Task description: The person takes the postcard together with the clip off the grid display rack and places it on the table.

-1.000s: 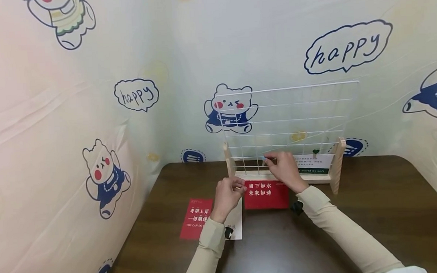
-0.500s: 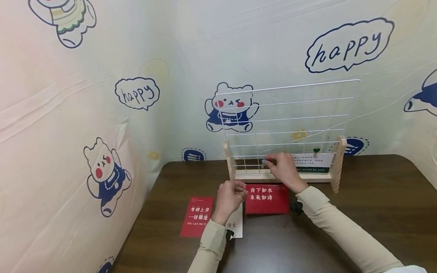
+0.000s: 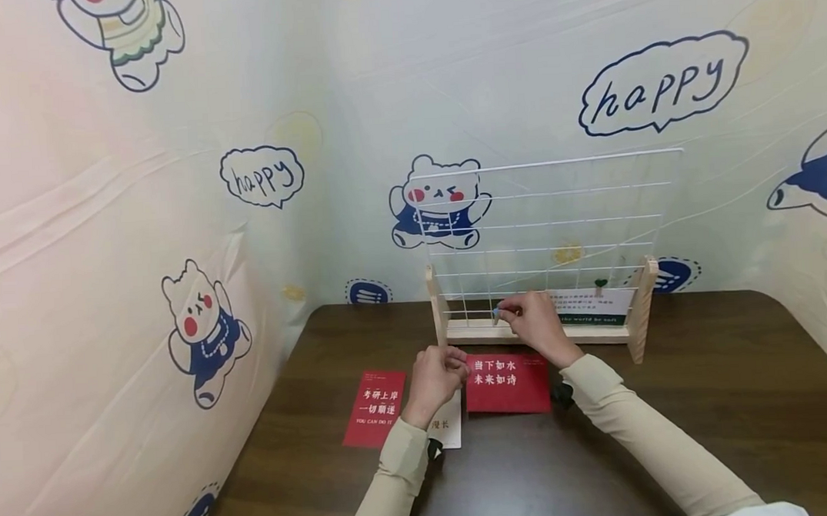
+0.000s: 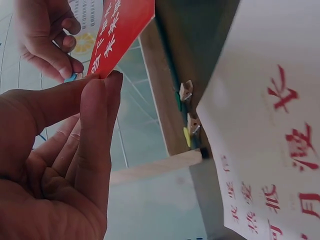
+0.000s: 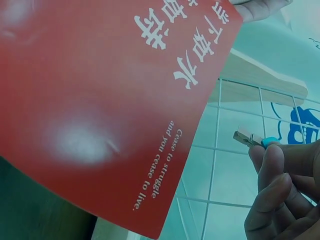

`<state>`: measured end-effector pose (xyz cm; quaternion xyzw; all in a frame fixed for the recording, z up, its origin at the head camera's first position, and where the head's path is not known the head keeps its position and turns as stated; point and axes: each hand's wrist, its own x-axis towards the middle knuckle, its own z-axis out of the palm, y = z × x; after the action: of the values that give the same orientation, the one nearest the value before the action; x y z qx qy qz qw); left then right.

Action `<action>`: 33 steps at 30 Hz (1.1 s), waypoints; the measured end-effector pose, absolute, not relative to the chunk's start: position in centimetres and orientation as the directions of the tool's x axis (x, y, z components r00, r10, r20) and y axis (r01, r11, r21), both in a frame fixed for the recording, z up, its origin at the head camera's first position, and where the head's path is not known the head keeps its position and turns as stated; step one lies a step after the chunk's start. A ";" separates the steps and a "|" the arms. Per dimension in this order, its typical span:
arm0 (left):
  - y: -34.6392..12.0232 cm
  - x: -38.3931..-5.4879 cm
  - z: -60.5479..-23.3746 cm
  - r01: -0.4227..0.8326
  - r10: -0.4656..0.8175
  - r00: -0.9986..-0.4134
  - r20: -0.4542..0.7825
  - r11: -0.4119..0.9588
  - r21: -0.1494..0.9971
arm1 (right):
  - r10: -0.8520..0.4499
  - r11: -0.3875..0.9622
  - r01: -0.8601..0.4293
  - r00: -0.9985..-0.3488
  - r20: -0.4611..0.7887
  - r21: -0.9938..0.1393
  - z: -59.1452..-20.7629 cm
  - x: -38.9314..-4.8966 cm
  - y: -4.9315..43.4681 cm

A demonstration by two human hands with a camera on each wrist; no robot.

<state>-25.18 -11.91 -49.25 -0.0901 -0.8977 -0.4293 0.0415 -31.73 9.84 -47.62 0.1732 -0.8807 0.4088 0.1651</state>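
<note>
My left hand [image 3: 434, 384] pinches a red card [image 3: 508, 392] with white writing by its edge, between thumb and forefinger in the left wrist view. The card is held up in front of a white wire grid rack [image 3: 544, 224] with a wooden stand. My right hand [image 3: 534, 326] pinches a small wooden clothespin [image 5: 249, 138] with a blue ornament, apart from the card and before the lower wires. On the rack's lower right, a white and green card [image 3: 596, 304] hangs under a clothespin with a green heart [image 3: 600, 284]; my right hand partly hides this card.
Another red card [image 3: 375, 408] and a white card [image 3: 450, 426], partly under my left arm, lie on the brown table [image 3: 534, 476]. Two clothespins, one green [image 4: 185, 91] and one yellow [image 4: 193, 124], are near the stand. A printed curtain [image 3: 352, 122] surrounds the table.
The held red card has come down and toward me, away from the rack, with the left hand lowering slightly. The right hand has lowered a little with the blue clothespin.
</note>
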 end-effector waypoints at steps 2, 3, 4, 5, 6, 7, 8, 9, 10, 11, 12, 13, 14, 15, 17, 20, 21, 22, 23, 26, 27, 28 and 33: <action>-12.0 -25.1 -49.3 0.189 0.123 -0.982 0.143 0.631 0.753 | -0.176 0.606 -0.445 -0.884 0.434 -0.659 -47.7 -31.7 9.8; -12.1 -25.1 -49.4 0.184 0.121 -0.983 0.138 0.640 0.746 | -0.178 0.609 -0.443 -0.884 0.432 -0.657 -47.7 -31.7 9.7; -12.1 -25.1 -49.5 0.180 0.121 -0.984 0.133 0.645 0.742 | -0.178 0.611 -0.440 -0.887 0.427 -0.659 -47.8 -31.7 9.7; -12.2 -25.1 -49.5 0.173 0.121 -0.985 0.125 0.652 0.738 | -0.177 0.613 -0.434 -0.890 0.420 -0.660 -47.8 -31.7 9.7; -12.3 -25.0 -49.6 0.169 0.122 -0.986 0.118 0.656 0.735 | -0.176 0.616 -0.429 -0.892 0.415 -0.661 -47.9 -31.7 9.6; -12.3 -25.0 -49.7 0.158 0.120 -0.987 0.105 0.660 0.735 | -0.173 0.618 -0.423 -0.896 0.409 -0.663 -47.9 -31.7 9.6; -12.4 -25.0 -49.8 0.153 0.123 -0.988 0.096 0.662 0.734 | -0.170 0.623 -0.418 -0.897 0.407 -0.661 -48.0 -31.7 9.5; -12.4 -25.0 -49.9 0.147 0.125 -0.988 0.086 0.661 0.736 | -0.168 0.627 -0.413 -0.900 0.402 -0.660 -48.1 -31.7 9.5; -12.5 -24.9 -50.0 0.142 0.129 -0.989 0.076 0.659 0.738 | -0.169 0.632 -0.412 -0.900 0.401 -0.657 -48.1 -31.7 9.4; -12.5 -24.9 -50.0 0.137 0.131 -0.989 0.066 0.659 0.740 | -0.172 0.637 -0.410 -0.901 0.398 -0.653 -48.2 -31.7 9.3; -12.5 -24.9 -50.1 0.131 0.133 -0.990 0.057 0.656 0.743 | -0.175 0.640 -0.408 -0.902 0.394 -0.651 -48.3 -31.7 9.3; -12.5 -24.8 -50.1 0.126 0.134 -0.990 0.049 0.654 0.746 | -0.179 0.640 -0.407 -0.904 0.389 -0.652 -48.5 -31.6 9.2; -12.5 -24.8 -50.2 0.122 0.137 -0.990 0.042 0.652 0.749 | -0.186 0.639 -0.406 -0.906 0.381 -0.654 -48.6 -31.6 9.1; -12.5 -24.8 -50.2 0.119 0.139 -0.990 0.036 0.650 0.751 | -0.190 0.637 -0.402 -0.909 0.372 -0.658 -48.7 -31.6 9.1; -12.5 -24.8 -50.2 0.121 0.146 -0.989 0.032 0.652 0.748 | -0.197 0.631 -0.394 -0.914 0.354 -0.668 -49.0 -31.6 9.0; -12.6 -24.7 -50.2 0.122 0.158 -0.987 0.022 0.657 0.744 | -0.204 0.623 -0.383 -0.921 0.331 -0.682 -49.2 -31.6 8.9; -12.6 -24.7 -50.3 0.121 0.163 -0.987 0.016 0.656 0.745 | -0.205 0.621 -0.380 -0.923 0.326 -0.685 -49.3 -31.5 8.8; -12.6 -24.8 -50.4 0.117 0.167 -0.986 0.009 0.653 0.748 | -0.208 0.622 -0.380 -0.923 0.323 -0.685 -49.3 -31.5 8.7; -12.6 -24.8 -50.4 0.112 0.170 -0.985 0.001 0.649 0.752 | -0.210 0.623 -0.377 -0.925 0.318 -0.685 -49.4 -31.5 8.7; -12.6 -24.7 -50.7 0.102 0.179 -0.984 -0.018 0.634 0.766 | -0.213 0.626 -0.369 -0.928 0.306 -0.687 -49.6 -31.4 8.5; -12.6 -24.7 -50.8 0.104 0.183 -0.983 -0.017 0.632 0.768 | -0.213 0.625 -0.367 -0.929 0.301 -0.689 -49.8 -31.4 8.4; -12.6 -24.7 -50.9 0.108 0.186 -0.982 -0.015 0.633 0.766 | -0.216 0.626 -0.367 -0.930 0.299 -0.688 -50.0 -31.4 8.4; -12.6 -24.5 -51.2 0.134 0.195 -0.981 0.002 0.663 0.737 | -0.221 0.620 -0.360 -0.933 0.284 -0.697 -50.8 -31.6 8.2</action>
<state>-24.48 -12.60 -51.24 -0.0904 -0.9110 -0.4005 -0.0384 -31.58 8.19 -50.77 0.1621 -0.8959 0.4046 0.0854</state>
